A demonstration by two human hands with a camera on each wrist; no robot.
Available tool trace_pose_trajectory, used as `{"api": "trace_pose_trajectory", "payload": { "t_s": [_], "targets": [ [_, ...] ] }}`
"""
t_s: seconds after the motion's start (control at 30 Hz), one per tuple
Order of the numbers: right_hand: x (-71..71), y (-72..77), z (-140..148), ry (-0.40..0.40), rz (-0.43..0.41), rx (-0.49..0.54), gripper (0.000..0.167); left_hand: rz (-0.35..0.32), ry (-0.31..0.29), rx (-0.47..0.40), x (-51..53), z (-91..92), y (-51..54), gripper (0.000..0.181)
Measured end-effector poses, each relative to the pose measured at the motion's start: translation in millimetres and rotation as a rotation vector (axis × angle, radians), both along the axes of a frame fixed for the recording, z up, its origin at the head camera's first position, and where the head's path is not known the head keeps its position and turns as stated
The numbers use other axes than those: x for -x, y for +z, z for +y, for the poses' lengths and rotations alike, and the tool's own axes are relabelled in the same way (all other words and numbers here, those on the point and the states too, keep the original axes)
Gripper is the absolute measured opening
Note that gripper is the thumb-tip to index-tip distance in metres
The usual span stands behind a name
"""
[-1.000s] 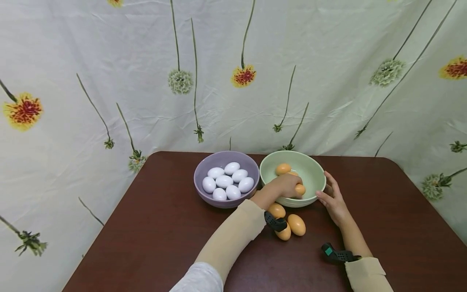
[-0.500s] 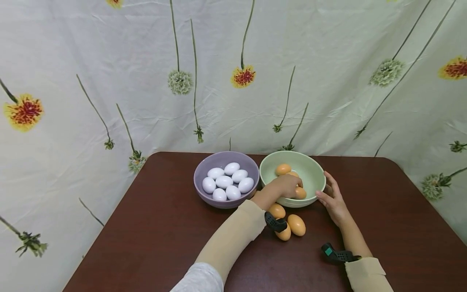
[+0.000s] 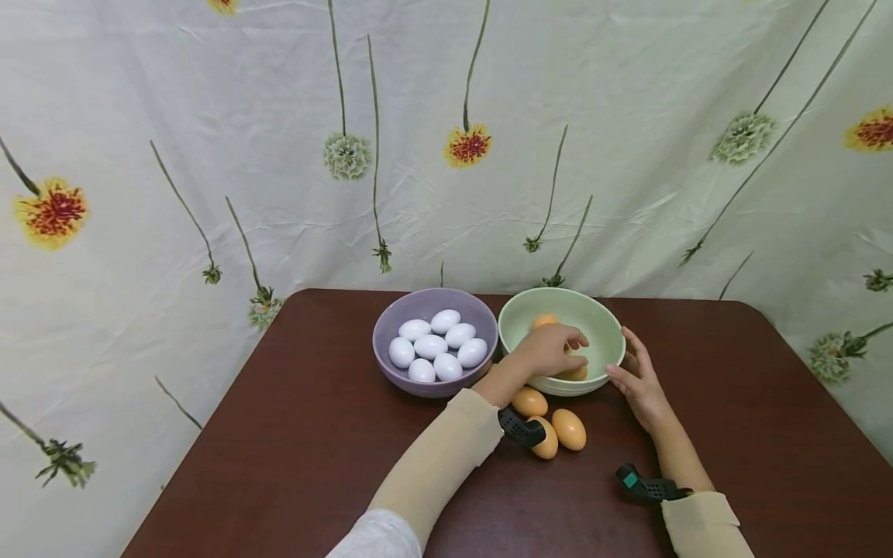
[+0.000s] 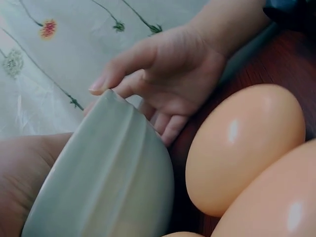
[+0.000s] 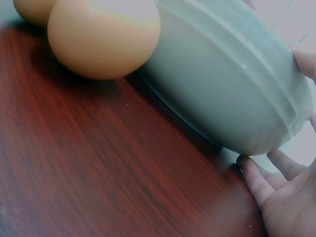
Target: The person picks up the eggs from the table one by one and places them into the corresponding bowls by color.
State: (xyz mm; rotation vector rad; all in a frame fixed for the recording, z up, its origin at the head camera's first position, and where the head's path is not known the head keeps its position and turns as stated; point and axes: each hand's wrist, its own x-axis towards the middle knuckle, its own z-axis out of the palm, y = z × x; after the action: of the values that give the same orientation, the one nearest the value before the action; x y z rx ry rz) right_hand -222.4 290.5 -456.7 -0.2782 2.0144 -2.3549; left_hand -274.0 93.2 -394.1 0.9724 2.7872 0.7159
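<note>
My left hand reaches into the pale green bowl, its fingers parted and loosely bent above a brown egg. Another brown egg shows at the bowl's far side, partly covered by that hand. My right hand holds the bowl at its right side. In the left wrist view the right thumb lies on the bowl's rim, with the other fingers along the outer wall. Several brown eggs rest on the table just in front of the bowl, one partly behind the left wrist band.
A purple bowl with several white eggs stands left of the green one, close against it. Dark reddish wood forms the tabletop. Behind its far edge hangs a flowered cloth.
The left hand has let go of the brown egg inside the green bowl, and its fingers have spread and lifted slightly. The right hand stays at the bowl's side.
</note>
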Motion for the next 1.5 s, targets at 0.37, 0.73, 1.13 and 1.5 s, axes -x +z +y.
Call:
{"api": "trace_pose_trajectory", "payload": {
  "t_s": [0.37, 0.73, 1.13, 1.5],
  "targets": [
    [2.2, -8.8, 4.5, 0.042, 0.088, 0.02, 0.075, -0.001, 0.026, -0.36, -10.1, -17.3, -5.6, 0.025],
    [0.5, 1.4, 1.4, 0.01, -0.024, -0.015, 0.076, -0.049, 0.024, -0.549, -30.7, -41.3, -7.8, 0.024],
    [0.8, -2.3, 1.6, 0.012, -0.019, -0.018, 0.075, -0.066, -0.031, -0.585, -56.7, -57.6, -9.9, 0.022],
    [0.1, 1.1, 0.5, 0.006, -0.015, -0.007, 0.076, -0.12, -0.09, -0.592, -78.1, -68.4, -16.7, 0.022]
  ]
}}
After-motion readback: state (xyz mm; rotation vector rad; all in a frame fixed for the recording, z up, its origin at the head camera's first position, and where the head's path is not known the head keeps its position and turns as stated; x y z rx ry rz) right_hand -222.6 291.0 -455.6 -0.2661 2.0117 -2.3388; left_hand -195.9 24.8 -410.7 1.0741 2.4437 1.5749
